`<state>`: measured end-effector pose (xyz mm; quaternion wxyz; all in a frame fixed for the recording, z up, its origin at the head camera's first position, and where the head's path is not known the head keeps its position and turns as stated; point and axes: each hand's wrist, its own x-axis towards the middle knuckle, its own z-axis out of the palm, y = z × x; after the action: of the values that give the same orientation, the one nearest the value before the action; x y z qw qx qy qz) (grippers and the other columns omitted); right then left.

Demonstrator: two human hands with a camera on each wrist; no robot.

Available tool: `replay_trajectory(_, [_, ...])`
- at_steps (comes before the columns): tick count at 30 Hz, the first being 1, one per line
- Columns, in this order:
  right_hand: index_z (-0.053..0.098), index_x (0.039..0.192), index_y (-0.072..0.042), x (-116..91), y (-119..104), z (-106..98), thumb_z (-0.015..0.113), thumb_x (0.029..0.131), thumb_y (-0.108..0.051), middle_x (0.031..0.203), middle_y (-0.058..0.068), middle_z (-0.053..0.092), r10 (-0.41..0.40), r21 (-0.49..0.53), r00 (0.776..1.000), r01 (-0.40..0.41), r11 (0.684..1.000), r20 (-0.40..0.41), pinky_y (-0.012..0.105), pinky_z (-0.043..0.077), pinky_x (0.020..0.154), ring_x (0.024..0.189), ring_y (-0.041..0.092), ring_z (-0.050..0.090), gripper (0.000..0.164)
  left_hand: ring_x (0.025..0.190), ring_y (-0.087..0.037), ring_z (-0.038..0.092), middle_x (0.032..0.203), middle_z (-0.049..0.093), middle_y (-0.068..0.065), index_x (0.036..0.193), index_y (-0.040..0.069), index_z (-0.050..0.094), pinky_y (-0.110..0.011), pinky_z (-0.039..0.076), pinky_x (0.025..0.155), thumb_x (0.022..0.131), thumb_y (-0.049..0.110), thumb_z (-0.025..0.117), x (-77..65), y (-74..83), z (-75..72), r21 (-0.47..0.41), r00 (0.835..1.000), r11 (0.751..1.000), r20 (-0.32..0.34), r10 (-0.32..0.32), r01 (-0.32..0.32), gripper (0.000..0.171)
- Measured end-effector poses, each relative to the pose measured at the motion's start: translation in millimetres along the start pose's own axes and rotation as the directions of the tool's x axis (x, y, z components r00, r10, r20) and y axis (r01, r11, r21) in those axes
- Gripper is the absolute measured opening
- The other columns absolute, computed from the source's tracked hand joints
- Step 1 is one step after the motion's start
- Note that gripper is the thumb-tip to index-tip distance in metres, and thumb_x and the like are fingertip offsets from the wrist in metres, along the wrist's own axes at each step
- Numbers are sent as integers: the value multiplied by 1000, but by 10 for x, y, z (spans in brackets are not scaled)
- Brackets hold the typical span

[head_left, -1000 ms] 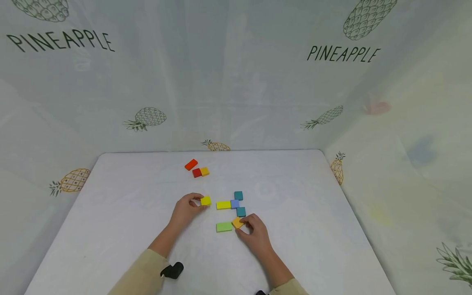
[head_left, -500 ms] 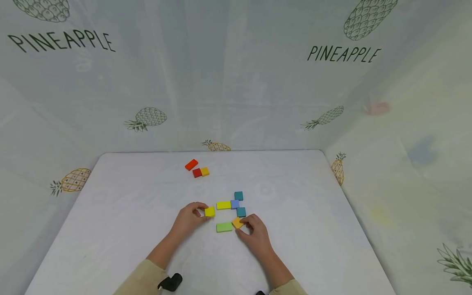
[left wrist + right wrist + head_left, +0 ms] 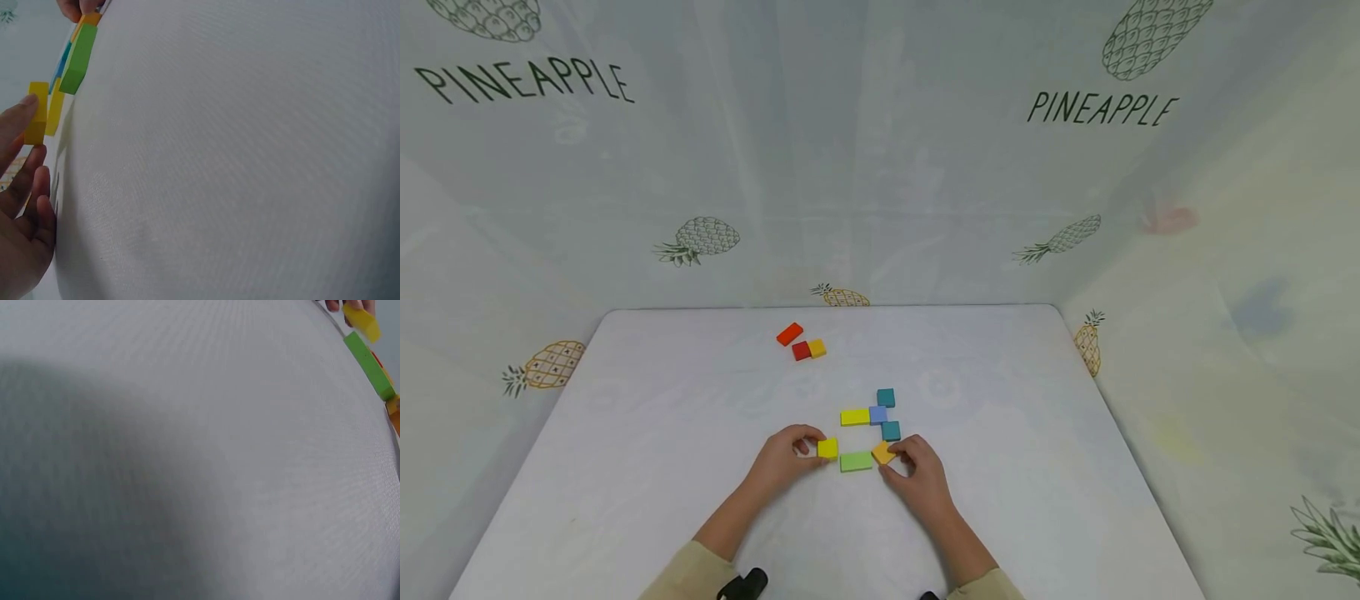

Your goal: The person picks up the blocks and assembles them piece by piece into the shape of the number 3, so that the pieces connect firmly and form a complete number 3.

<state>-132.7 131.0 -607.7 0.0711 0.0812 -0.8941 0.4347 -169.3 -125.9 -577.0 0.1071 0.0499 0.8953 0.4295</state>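
Between thumb and fingers my left hand (image 3: pixel 781 462) pinches a small yellow square block (image 3: pixel 827 449), just left of a light green oblong block (image 3: pixel 856 462). In the left wrist view that yellow block (image 3: pixel 36 112) appears held up near the fingertips. My right hand (image 3: pixel 922 478) pinches an orange-yellow square block (image 3: pixel 882 452), set at an angle by the green block's right end. Behind them lie a yellow oblong block (image 3: pixel 854 417), a blue block (image 3: pixel 877 415) touching its right end, and two teal blocks, one farther back (image 3: pixel 886 397) and one nearer (image 3: pixel 891 431).
Toward the back of the white table (image 3: pixel 1000 400) are an orange-red oblong block (image 3: pixel 789 333), a red block (image 3: pixel 801 351) and an amber block (image 3: pixel 817 348) side by side. A pineapple-print sheet (image 3: pixel 880 167) hangs behind the table.
My left hand has carried the yellow square block toward me and slightly right, from left of the yellow oblong block to beside the green one. My right hand stays in place.
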Motion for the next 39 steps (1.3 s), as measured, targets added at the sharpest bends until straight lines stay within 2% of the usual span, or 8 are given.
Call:
replay_trajectory(9, [68,100,-18,1,14,10,81,80,-18,92,-11,56,-9,1,1000,9,1000,-6,24,49,73,82,9,51,24,81,-15,50,87,59,9,100,21,70,-32,46,73,74,23,87,-21,-42,31,49,999,999,37,13,-15,31])
replay_trajectory(14, [68,100,-19,1,20,13,82,79,-19,92,-11,57,-16,6,1000,16,1000,-12,24,49,73,82,9,51,24,83,-14,50,90,60,10,98,22,70,-32,46,75,74,22,86,-29,-64,38,44,998,999,51,28,-31,29])
replay_trajectory(21, [68,100,-19,7,23,15,81,80,-20,92,-11,56,-4,-1,1000,4,1000,-2,24,48,73,82,9,50,24,84,-14,50,93,61,10,99,21,71,-33,46,75,73,22,87,-30,-75,35,35,995,997,73,66,-69,30])
replay_trajectory(33, [68,100,-17,23,7,12,81,80,-17,92,-11,56,1,-4,1000,-1,1000,1,25,49,74,82,9,51,24,83,-13,50,89,59,12,97,21,71,-33,45,75,72,23,88,0,-101,43,89,987,987,95,127,-135,31])
replay_trajectory(39, [68,99,-18,20,10,17,82,79,-17,91,-11,56,1,-8,1000,-1,1000,-3,25,49,73,82,9,51,24,83,-13,49,88,58,11,97,21,71,-32,45,74,72,23,88,-6,-85,44,101,988,986,96,124,-134,30])
